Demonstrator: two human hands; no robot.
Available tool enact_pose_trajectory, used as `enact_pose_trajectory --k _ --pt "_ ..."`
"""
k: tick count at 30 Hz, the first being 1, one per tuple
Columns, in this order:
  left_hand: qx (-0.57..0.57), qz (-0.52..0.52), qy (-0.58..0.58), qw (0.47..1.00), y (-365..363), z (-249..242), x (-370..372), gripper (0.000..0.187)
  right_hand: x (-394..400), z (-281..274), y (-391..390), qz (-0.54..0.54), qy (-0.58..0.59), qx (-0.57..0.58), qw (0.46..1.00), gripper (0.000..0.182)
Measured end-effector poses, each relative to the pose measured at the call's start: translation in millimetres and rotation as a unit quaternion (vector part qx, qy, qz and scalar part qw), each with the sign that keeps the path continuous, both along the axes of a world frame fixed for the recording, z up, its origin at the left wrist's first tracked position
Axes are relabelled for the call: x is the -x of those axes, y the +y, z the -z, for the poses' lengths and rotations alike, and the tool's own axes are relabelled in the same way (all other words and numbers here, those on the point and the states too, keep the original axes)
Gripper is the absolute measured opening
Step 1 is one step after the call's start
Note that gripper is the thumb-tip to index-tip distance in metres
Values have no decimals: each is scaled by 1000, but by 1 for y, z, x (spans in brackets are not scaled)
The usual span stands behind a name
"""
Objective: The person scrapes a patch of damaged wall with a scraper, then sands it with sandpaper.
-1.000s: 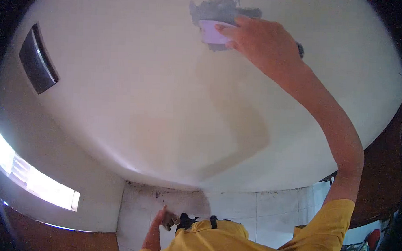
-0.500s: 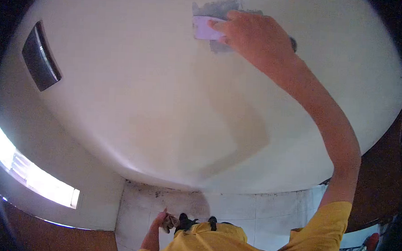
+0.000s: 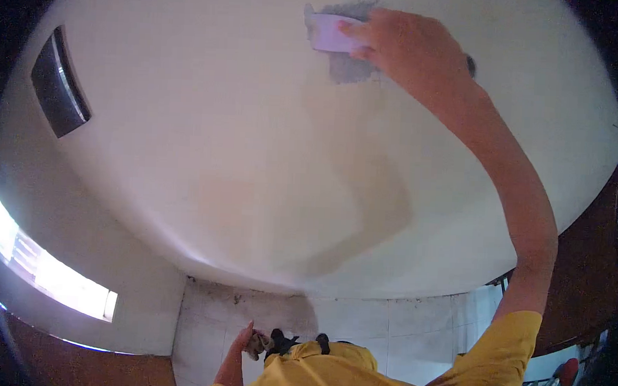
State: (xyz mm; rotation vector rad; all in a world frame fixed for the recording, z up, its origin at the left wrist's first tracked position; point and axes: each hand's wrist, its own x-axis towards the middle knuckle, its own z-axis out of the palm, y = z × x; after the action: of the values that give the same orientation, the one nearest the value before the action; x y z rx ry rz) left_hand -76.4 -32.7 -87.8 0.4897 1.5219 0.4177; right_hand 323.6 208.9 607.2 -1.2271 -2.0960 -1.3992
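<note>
My right hand [image 3: 415, 49] reaches up to the pale wall with its fingers closed around a flat, light-purple scraper [image 3: 326, 35]. The scraper's broad face lies against a rough grey patch [image 3: 353, 71] on the wall, covering part of it. A small dark shape shows beside my right wrist; I cannot make out what it is. Low down near my waist, my left hand [image 3: 242, 339] is wrapped round a crumpled, light-brown rag [image 3: 257, 343].
A dark, shiny rectangular panel [image 3: 60, 85] is on the wall at upper left. Bright window light [image 3: 64, 279] enters at lower left. Pale floor tiles [image 3: 359, 316] meet the wall's stained base. A dark brown surface [image 3: 589, 260] stands at right.
The scraper and my right hand have shifted slightly right and up in the view, uncovering more of the lower grey patch. My left hand still holds the rag.
</note>
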Motion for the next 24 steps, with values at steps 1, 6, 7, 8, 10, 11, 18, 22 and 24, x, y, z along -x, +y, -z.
enact_pose_trajectory --k 1,6,7,8,10,11,18,22,24 --pt "13 0 -21 1000 0 1 0 86 0 2 2 -22 4 1 1000 36" --pt "-3 5 30 1000 18 24 12 84 -7 -4 1 -52 -11 -1 999 35" --pt "2 7 -9 1000 17 19 9 84 -4 -4 4 -50 -16 -6 999 35" --pt "10 10 -49 999 17 8 7 83 1 -3 10 -48 -21 -8 999 35" --pt "8 8 -70 997 19 -16 -3 82 0 -3 10 -39 -28 -14 999 34" --pt "0 3 -53 999 20 -31 -11 82 -2 -3 7 -32 -31 -16 999 34" --pt "28 -20 -44 998 20 5 0 80 0 -8 8 -59 -22 -2 998 33" --pt "8 -14 -47 999 18 -4 -8 80 -6 -13 8 -47 -17 -3 999 33" --pt "28 -13 -77 997 20 -1 -5 81 -3 -8 20 -102 -12 -29 994 33"
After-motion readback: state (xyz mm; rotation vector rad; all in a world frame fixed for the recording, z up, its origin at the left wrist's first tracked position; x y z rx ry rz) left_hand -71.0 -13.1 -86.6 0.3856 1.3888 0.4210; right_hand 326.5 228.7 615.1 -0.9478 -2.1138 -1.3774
